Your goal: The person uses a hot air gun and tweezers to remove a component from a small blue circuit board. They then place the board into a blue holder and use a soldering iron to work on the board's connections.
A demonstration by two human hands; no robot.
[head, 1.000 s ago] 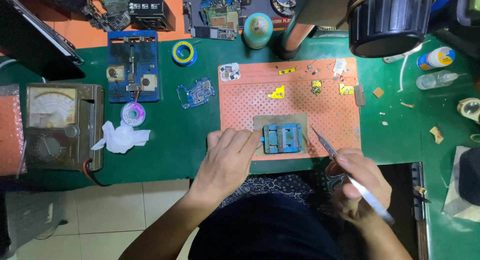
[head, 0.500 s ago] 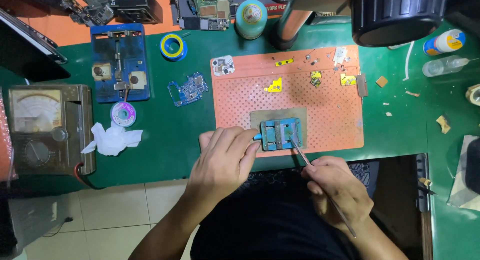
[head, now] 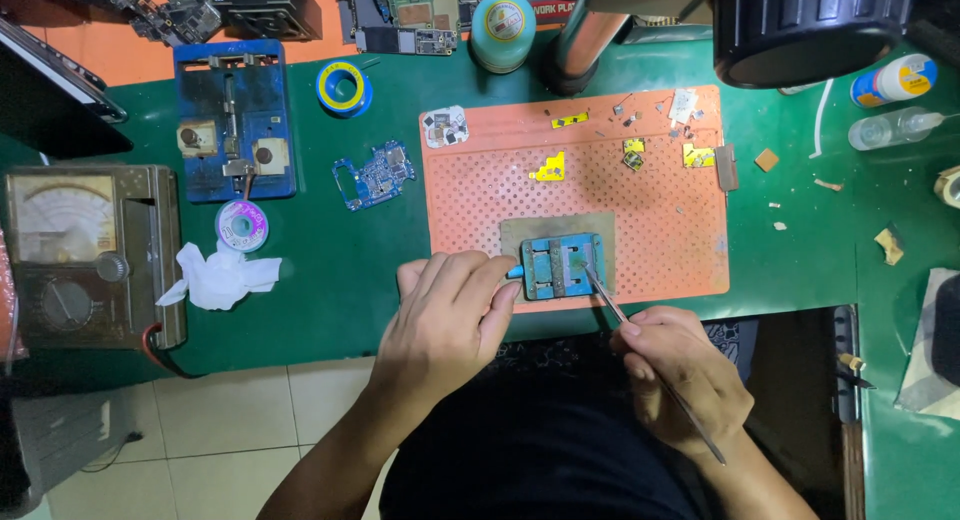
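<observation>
Blue anodised metal, a small rectangular board-holding fixture [head: 562, 267] sits on a grey plate at the near edge of a perforated orange silicone work mat [head: 575, 185], which lies on a green-covered table [head: 330, 270]. The person's left hand [head: 448, 315] rests just beside the fixture, fingers curled, fingertips touching its left end where a small blue knob sticks out, steadying it rather than lifting it. The right hand [head: 680, 380] is closed in a pen grip around a pair of slim steel tweezers [head: 650, 365], whose points rest on the right part of the fixture's top. Judged from its look, the fixture is stiff, compact and fairly heavy for its size, best held by its side edges or knob end; whatever it clamps is likely thin and fragile, calling for a light touch from the tweezers, which are rigid but slippery. Tiny yellow-taped parts [head: 551, 167] lie scattered further up the mat. Left of the mat lie a small blue circuit board [head: 372, 175], a crumpled white tissue [head: 218, 277], a larger blue repair jig [head: 234, 118] and an analogue meter with a dial [head: 90, 255].
</observation>
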